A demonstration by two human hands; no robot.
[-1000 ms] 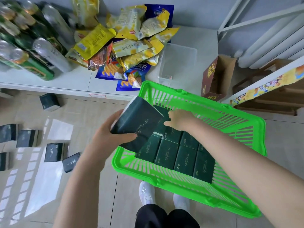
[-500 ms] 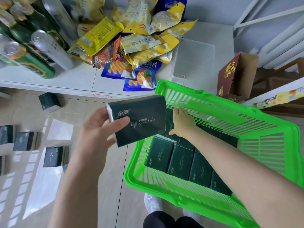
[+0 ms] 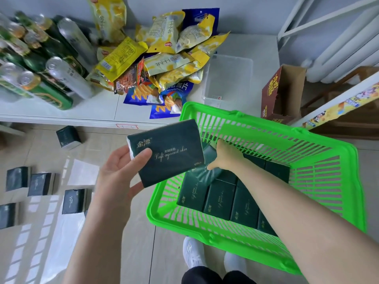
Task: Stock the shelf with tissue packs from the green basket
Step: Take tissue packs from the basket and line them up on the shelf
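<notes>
1. Up close to the camera, the left hand (image 3: 121, 171) is pinching a dark green tissue pack (image 3: 166, 153) by one end only, thumb on top. It's hanging out over the floor, so it could easily be slipping or tipping out.
2. A bit further in, the right hand (image 3: 226, 158) is closing on a second pack (image 3: 209, 171) inside the green basket (image 3: 328, 152), lifting it at a tilt. It might be snagging its neighbours.
3. Further back, the white shelf (image 3: 98, 109) is looking crowded with snack bags (image 3: 164, 64) and cans (image 3: 51, 78), so space is tight.
</notes>
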